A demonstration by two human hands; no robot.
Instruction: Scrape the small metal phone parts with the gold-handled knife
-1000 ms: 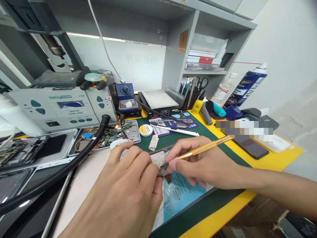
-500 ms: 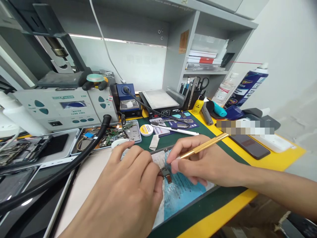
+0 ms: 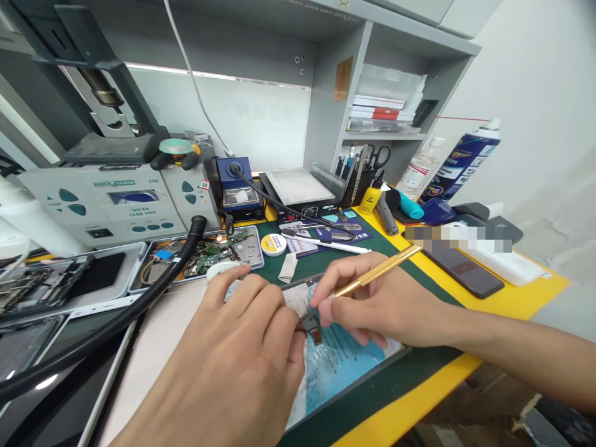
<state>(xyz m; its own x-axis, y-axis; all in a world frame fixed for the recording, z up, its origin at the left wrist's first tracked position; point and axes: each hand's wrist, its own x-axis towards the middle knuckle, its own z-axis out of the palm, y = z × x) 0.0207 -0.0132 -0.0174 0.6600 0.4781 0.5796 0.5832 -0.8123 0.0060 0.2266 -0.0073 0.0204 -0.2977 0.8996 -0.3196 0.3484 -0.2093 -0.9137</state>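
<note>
Left fingers [image 3: 283, 324] hold small grey part [image 3: 309, 322] (right fingers [image 3: 339, 310] near).

The right hand [image 3: 384, 310] holds a gold tool [image 3: 377, 271], the left hand [image 3: 246, 347] a small part [image 3: 311, 324].

Left hand [image 3: 251, 338] palm-down, right hand [image 3: 384, 307] in pen-like pinch

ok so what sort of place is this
Probably an electronics repair bench: a station labelled QUICK LEAD FREE stands at the back left, small circuit boards lie in front of it, and the right hand holds a slim gold tool.
</note>
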